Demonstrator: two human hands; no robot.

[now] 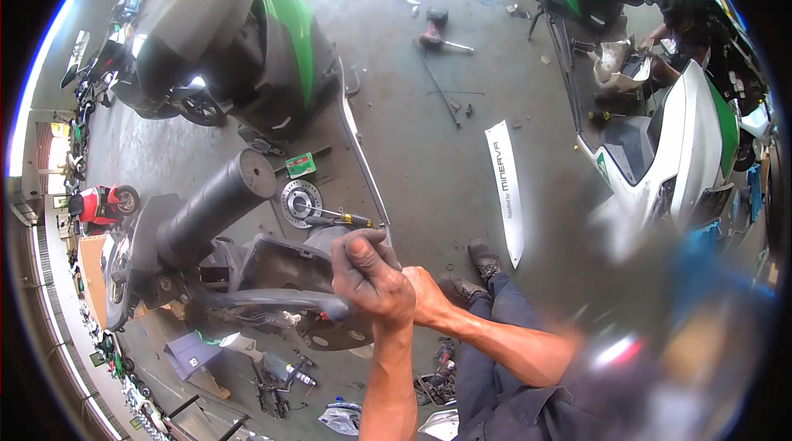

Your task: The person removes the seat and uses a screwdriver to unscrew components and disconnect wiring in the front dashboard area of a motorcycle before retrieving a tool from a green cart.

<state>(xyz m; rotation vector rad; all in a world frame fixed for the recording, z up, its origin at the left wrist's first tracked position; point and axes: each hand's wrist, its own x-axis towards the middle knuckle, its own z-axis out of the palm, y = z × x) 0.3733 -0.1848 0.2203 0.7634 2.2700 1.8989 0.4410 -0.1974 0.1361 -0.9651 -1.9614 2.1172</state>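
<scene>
My left hand (371, 280) is closed, its darkened fingers curled at the near end of a dark grey scooter body (280, 272). Whatever its fingers grip is hidden. My right hand (422, 292) reaches in from the right and meets the left hand at the wrist side; its fingers are out of sight behind it. A black handlebar grip (223, 202) rises from the scooter, left of my hands. Just beyond my fingers is a screwdriver with a yellow and black handle (356, 220). A perforated brake disc (299, 202) lies beside it, near a small green box (300, 165).
A green and grey scooter (272, 45) stands at the far left. At the right, a person (681, 4) is beside a white and green scooter (660, 144). A red power tool (435, 33) and a long white panel (504, 193) lie on the floor. Loose parts (285, 379) are scattered below.
</scene>
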